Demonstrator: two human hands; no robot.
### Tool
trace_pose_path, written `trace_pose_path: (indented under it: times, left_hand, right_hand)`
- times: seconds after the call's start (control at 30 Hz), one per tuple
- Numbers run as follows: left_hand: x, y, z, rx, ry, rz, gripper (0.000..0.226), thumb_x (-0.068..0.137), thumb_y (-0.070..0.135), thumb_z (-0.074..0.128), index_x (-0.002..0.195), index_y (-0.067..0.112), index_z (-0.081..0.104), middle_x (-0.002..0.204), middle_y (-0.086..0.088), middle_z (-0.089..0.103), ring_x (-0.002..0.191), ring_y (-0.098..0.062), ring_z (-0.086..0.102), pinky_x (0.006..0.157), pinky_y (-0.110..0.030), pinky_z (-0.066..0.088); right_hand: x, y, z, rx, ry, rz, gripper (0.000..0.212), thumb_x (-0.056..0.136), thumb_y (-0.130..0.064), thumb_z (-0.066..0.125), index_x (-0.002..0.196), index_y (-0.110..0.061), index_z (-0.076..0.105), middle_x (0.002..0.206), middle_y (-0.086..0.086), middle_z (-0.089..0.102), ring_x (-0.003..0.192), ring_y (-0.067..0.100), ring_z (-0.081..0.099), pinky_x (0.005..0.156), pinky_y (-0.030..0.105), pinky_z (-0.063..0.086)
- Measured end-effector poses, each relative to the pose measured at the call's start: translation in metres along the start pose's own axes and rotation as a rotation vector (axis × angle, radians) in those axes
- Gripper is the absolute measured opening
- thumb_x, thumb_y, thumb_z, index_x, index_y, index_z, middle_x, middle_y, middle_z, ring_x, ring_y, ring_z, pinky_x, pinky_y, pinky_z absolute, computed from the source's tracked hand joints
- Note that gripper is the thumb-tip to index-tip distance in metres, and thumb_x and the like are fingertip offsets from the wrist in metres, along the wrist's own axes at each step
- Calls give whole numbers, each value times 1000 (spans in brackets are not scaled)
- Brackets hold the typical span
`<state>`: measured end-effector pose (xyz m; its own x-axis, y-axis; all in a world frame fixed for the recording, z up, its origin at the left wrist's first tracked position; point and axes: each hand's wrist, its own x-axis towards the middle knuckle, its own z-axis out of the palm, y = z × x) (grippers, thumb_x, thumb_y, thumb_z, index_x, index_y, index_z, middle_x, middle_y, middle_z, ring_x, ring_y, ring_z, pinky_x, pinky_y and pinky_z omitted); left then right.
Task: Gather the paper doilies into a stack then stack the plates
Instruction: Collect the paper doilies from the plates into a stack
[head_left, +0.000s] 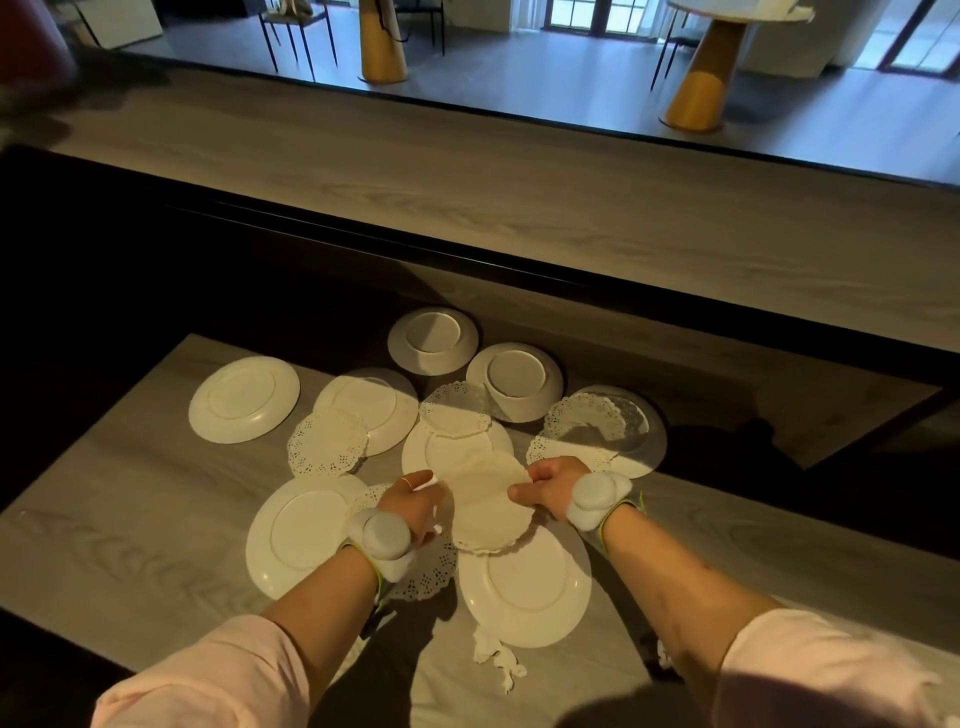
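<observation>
I have both hands on one round paper doily (485, 501), a thin cream sheet with a scalloped, slightly curled rim. My left hand (415, 506) pinches its left edge, fingers closed on the paper; my right hand (545, 491) grips the right edge between thumb and fingertips. The sheet sits above the gap between the middle plate (441, 449) and the near plate (524, 587), overlapping both.

The plates are glossy white, round, and all turned upside down, foot rings showing. A near-left plate (298, 535) lies beside my left wrist, with a lacy doily (423, 574) partly hidden under that wrist. A perforated doily (326, 441) overlaps the lower rim of the plate (374, 405) behind it, and another plate (243, 399) lies apart at far left. A small doily (456, 413) rests on the far edge of the middle plate. Two deeper dishes (432, 340) (514, 382) sit at the back, the right one in shadow. On the right, two doilies (589, 421) cover a plate (652, 441) half in shade.

The grey wood-grain table (130, 499) has open room to the left and near right. Its far edge drops into a dark gap before a long wooden counter (519, 197).
</observation>
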<state>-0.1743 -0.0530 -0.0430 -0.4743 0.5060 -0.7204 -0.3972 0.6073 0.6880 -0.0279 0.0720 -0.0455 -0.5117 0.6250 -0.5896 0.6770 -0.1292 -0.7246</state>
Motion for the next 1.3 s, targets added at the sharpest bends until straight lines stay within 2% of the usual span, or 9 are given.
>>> trace_pose_path:
  times: [0.07, 0.17, 0.4, 0.57, 0.73, 0.83, 0.93, 1.1, 1.3]
  left_hand:
    - [-4, 1, -2, -69, -30, -2, 43, 92, 26, 52, 134, 18, 46, 125, -11, 55, 113, -34, 52, 92, -43, 48]
    - [-9, 2, -6, -154, -100, -42, 37, 94, 32, 49, 128, 16, 51, 122, -18, 60, 107, -37, 58, 86, -43, 51]
    - [-13, -1, -20, -179, -94, -4, 23, 94, 13, 49, 114, 9, 59, 119, -23, 64, 109, -40, 61, 86, -47, 52]
    - [-13, -1, -32, -306, -103, -55, 27, 96, 10, 46, 121, 6, 54, 102, -17, 67, 97, -34, 63, 64, -39, 60]
    - [-12, 0, -42, -374, -137, -52, 34, 97, 7, 37, 129, 10, 50, 124, -19, 62, 102, -33, 61, 72, -43, 54]
    - [-13, 0, -48, -386, -131, -56, 35, 95, 8, 40, 123, 17, 57, 105, -9, 70, 89, -27, 67, 55, -33, 61]
    - [-11, -2, -56, -389, -141, -50, 40, 94, 9, 38, 130, 20, 54, 116, -11, 68, 97, -30, 67, 68, -38, 61]
    - [-12, -6, -63, -409, -184, -36, 47, 93, 5, 36, 135, 22, 48, 122, -12, 66, 104, -34, 65, 74, -46, 58]
    - [-8, -12, -71, -493, -266, -140, 43, 98, 37, 34, 131, 14, 50, 130, -18, 59, 117, -39, 57, 80, -53, 56]
  right_hand:
    - [3, -1, 0, 61, 22, -3, 32, 77, -21, 75, 105, -20, 60, 81, -2, 63, 65, 9, 60, 51, 12, 44]
    - [6, -4, 1, 20, 33, -41, 21, 77, -28, 75, 79, -27, 54, 75, -6, 56, 60, 4, 53, 48, 9, 41]
    - [4, -17, 13, 262, 80, -19, 23, 88, -24, 62, 68, -20, 54, 68, 1, 57, 59, 13, 53, 49, 22, 48]
    - [-2, -31, 17, 383, 422, -279, 25, 89, -16, 61, 109, -4, 69, 102, 11, 72, 101, 32, 65, 94, 41, 52]
    - [-9, -36, 37, -418, 239, -701, 38, 88, -12, 52, 119, -30, 65, 136, -7, 55, 128, 14, 44, 107, 24, 33]
    - [-11, -33, 55, -693, 129, -680, 43, 89, -19, 49, 126, -39, 56, 151, -10, 35, 142, 13, 23, 116, 33, 21]
    - [-14, -26, 64, -649, 40, -683, 41, 87, -28, 53, 126, -41, 55, 155, -12, 26, 146, 11, 11, 116, 38, 13]
    - [-2, -45, 66, 8, 136, -365, 41, 91, -37, 52, 131, -29, 50, 143, 3, 45, 126, 20, 46, 103, 32, 40]
    - [13, -47, 82, -138, 3, -212, 43, 92, -27, 54, 134, -25, 48, 116, 10, 60, 115, 23, 55, 92, 22, 40]
